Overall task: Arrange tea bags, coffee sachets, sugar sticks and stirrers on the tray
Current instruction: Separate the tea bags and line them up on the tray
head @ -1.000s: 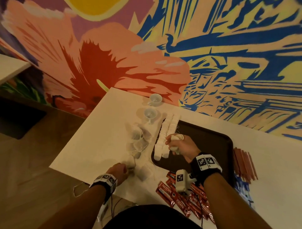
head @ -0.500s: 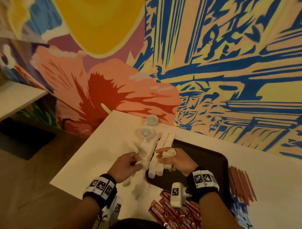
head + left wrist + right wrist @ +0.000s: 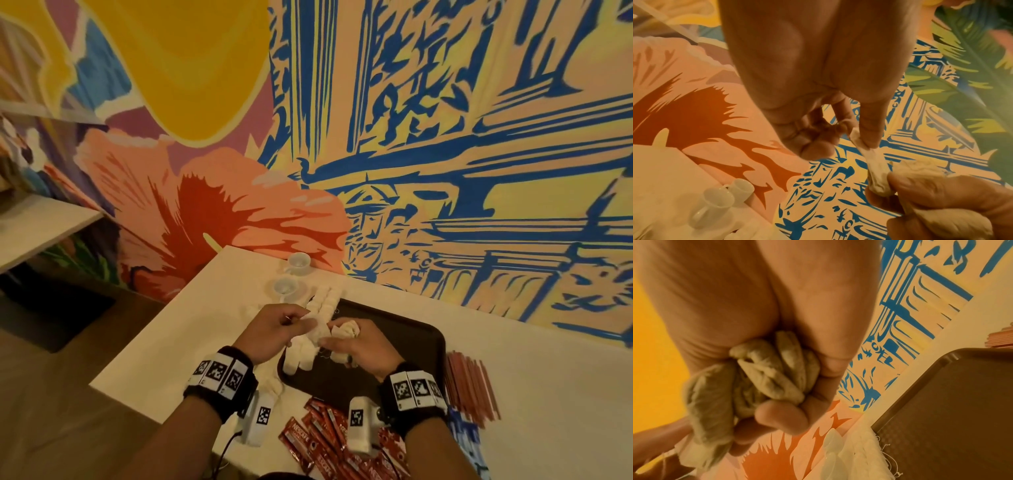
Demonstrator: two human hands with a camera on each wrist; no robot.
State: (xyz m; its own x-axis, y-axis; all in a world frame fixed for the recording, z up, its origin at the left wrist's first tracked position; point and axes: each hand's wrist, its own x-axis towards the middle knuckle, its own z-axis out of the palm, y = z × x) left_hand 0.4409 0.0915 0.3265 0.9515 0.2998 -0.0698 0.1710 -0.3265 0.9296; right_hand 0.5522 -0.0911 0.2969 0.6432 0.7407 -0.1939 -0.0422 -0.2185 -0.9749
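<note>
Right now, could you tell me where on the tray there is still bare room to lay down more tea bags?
The tray is bare across its middle and right side, between the tea bag rows on its left edge and the stirrers beside its right rim. The left edge is crowded: both rows lie there, with the left hand and right hand above them.

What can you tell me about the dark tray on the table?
The tray is dark brown, apparently plastic, with rounded corners, a raised rim and a finely textured floor. It lies flat on the white table. White tea bags lie in rows along its left edge, some overhanging the rim. The right hand, gripping a bunch of tea bags, is above it. Most of its floor is bare.
</note>
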